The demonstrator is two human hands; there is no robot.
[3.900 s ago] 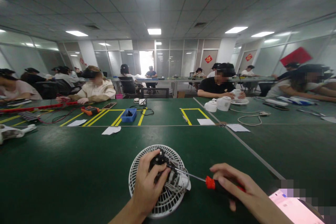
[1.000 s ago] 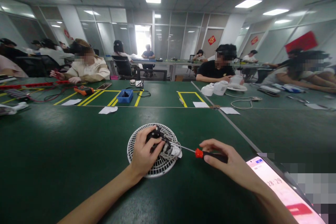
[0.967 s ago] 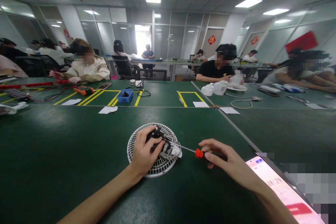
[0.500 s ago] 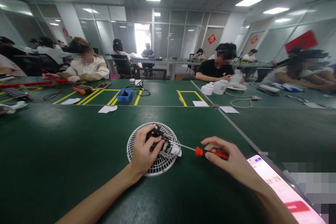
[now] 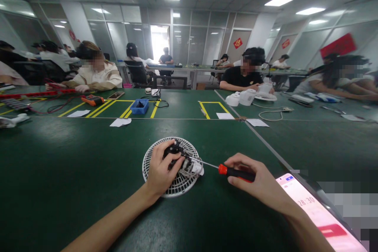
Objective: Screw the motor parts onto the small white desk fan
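A round white fan grille point(image 5: 183, 189) lies on the green table, with a black fan motor assembly point(image 5: 175, 148) and bundled wires on top of it. My left hand point(image 5: 162, 167) is closed around the motor assembly, thumb and fingers pressed on its near side. To the right, my right hand point(image 5: 251, 173) has its fingers around the red and black handle of a screwdriver point(image 5: 236, 173). The metal shaft slants left to the motor assembly; its tip is hidden among the parts. A white plastic piece point(image 5: 197, 167) sits by the shaft at the grille's right edge.
A lit phone point(image 5: 319, 212) lies at the right. Beyond the seam are a blue bin point(image 5: 139, 106), paper slips point(image 5: 120, 122), an orange-black meter point(image 5: 92, 100) and white housings point(image 5: 247, 97). Co-workers point(image 5: 243, 71) sit across the table.
My right hand's fingers have shifted on the screwdriver, and the handle has turned so more of its black side shows. My left hand and the motor assembly have stayed in place.
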